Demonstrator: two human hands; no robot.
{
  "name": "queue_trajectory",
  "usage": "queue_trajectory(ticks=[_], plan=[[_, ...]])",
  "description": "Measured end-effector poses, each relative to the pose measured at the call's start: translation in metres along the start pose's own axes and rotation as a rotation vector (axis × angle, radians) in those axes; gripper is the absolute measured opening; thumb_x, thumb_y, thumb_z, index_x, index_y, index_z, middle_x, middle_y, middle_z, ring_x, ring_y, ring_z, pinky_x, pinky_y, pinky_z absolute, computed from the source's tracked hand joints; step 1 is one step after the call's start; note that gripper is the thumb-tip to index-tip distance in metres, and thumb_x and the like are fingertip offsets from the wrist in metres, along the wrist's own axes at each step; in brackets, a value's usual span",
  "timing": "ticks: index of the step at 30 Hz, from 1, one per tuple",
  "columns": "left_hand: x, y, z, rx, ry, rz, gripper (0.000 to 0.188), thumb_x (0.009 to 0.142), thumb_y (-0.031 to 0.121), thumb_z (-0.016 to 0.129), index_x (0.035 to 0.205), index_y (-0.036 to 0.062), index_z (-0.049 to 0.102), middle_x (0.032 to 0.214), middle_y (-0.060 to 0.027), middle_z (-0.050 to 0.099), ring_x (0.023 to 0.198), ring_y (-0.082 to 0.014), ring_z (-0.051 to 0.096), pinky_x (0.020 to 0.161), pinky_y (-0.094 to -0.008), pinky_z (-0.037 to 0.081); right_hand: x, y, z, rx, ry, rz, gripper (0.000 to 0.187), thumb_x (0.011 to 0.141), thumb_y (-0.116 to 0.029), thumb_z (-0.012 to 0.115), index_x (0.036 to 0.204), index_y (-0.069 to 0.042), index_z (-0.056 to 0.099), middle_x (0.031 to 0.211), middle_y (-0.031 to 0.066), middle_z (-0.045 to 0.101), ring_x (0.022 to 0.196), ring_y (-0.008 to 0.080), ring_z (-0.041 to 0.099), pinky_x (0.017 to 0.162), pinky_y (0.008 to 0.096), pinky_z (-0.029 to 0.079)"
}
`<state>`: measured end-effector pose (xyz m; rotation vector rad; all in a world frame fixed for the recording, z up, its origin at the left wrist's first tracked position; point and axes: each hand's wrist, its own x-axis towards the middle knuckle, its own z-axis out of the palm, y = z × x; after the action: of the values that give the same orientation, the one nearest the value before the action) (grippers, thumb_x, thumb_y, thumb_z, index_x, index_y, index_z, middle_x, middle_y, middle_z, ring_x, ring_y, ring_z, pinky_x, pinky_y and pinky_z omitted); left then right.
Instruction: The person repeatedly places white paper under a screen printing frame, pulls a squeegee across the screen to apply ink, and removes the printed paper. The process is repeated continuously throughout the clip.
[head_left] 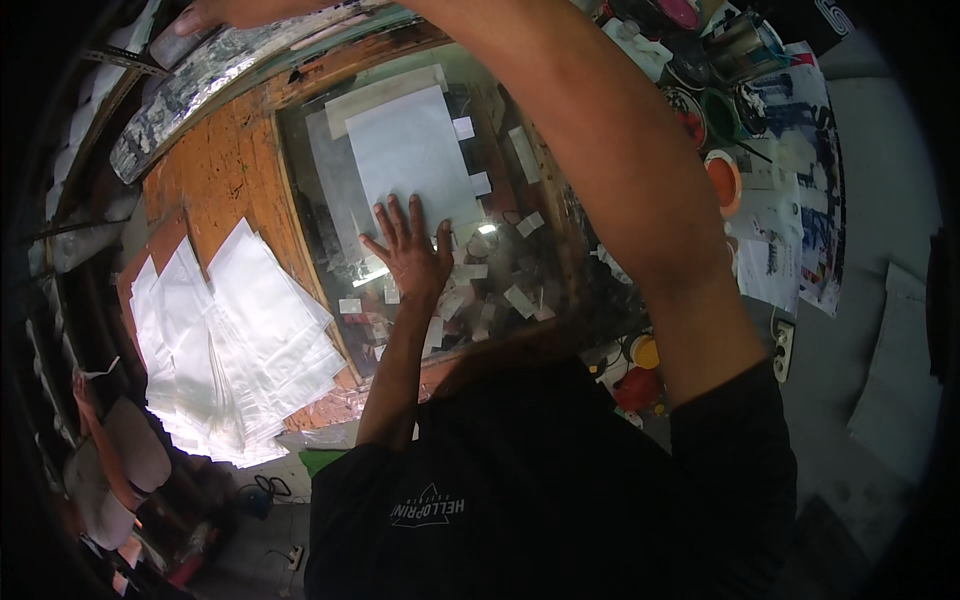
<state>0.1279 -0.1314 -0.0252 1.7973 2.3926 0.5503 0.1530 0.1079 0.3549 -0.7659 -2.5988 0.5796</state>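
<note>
My left hand lies flat with its fingers spread, the fingertips on the lower part of a white sheet. That sheet rests on a glass panel set in a wooden surround, with a larger pale sheet partly under it. Small white tabs stand along the sheet's right side. My right arm arches over the panel, partly cut off by the upper edge. At the top left, my right hand shows in part, its fingers curled at a long, silvery, paint-smeared frame.
A fanned pile of white paper bags or sheets covers the table's left side. Paint tubs and a can crowd the right. A power strip lies on the floor at right. Another person sits at lower left.
</note>
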Motion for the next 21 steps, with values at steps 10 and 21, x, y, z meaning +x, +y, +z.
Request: queue_trajectory(ticks=[10,21], plan=[[-0.002,-0.002,-0.003,-0.023,0.012,0.062,0.06,0.1,0.041,0.056,0.15,0.009,0.049,0.164,-0.023,0.028,0.157,-0.0415,0.009,0.114,-0.0782,-0.001,0.0,-0.003,-0.01,-0.069,0.027,0.048,0.04,0.103,-0.034,0.06,0.095,0.004,0.068,0.062,0.004,0.056,0.046,0.0067,0.028,0.039,0.0248,0.029],[-0.037,0.006,-0.139,-1.72,0.252,-0.408,0.065,0.103,0.038,0.062,0.155,0.0082,0.037,0.143,-0.0137,0.051,0.14,-0.036,0.045,0.117,-0.0602,0.032,-0.148,-0.005,0.151,-0.184,0.343,-0.097,0.041,0.089,-0.049,0.073,0.099,-0.009,0.075,0.076,0.0078,0.064,0.07,0.0286,0.063,0.072,0.0425,0.049]])
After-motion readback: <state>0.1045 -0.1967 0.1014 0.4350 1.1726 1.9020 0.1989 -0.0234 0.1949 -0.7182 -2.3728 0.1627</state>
